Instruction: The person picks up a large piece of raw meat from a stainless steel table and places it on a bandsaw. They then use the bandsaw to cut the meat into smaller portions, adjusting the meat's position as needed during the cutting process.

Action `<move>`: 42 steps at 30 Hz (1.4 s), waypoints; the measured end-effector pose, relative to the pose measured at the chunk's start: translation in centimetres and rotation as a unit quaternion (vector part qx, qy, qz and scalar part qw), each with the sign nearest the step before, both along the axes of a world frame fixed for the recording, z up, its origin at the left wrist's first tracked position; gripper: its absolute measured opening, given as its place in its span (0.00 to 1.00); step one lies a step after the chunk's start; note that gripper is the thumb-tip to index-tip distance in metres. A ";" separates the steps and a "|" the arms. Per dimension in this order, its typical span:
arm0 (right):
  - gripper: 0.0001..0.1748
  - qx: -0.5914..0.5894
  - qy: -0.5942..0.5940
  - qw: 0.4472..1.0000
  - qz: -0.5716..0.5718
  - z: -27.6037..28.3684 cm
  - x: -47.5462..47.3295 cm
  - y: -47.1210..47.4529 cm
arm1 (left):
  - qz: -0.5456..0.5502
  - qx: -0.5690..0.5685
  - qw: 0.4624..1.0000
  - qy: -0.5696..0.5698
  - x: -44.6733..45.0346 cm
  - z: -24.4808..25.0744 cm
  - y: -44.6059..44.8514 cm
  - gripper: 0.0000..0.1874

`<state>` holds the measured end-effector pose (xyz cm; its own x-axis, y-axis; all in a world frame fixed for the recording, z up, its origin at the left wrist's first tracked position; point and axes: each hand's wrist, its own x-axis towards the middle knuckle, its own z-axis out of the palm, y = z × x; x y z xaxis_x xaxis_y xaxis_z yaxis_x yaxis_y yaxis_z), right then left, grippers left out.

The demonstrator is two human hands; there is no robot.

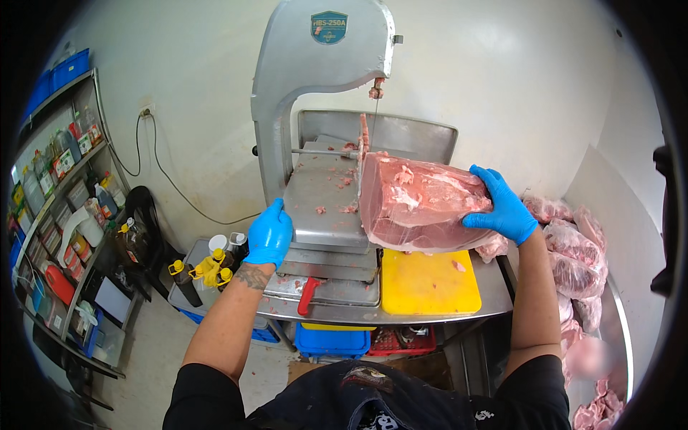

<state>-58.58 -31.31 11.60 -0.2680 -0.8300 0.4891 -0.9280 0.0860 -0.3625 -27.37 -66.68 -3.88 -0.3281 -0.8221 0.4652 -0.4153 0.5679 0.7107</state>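
Note:
My right hand [502, 207], in a blue glove, grips the right end of a large block of raw meat [424, 201]. The block's left face lies against the upright guide plate [360, 161] of a grey bone band saw [271, 102]. Just behind the block's near-left part runs the thin saw blade [375, 121]. Also gloved in blue, my left hand [269, 231] is at the left edge of the steel saw table [322, 183]. Its thumb points up and its other fingers are curled out of sight, so I cannot tell whether they hold anything.
A yellow cutting board [430, 285] lies in front of the meat. A red-handled tool [308, 295] rests on the lower tray. Yellow-capped bottles [209, 269] stand at left, near a stocked shelf [80, 177]. Bagged meat [575, 258] is piled at right.

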 end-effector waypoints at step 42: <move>0.62 -0.047 0.034 0.998 -0.007 -1.6 -5.9 -5.5 | 0.019 -0.073 0.997 0.015 -0.1 -0.4 0.6 0.22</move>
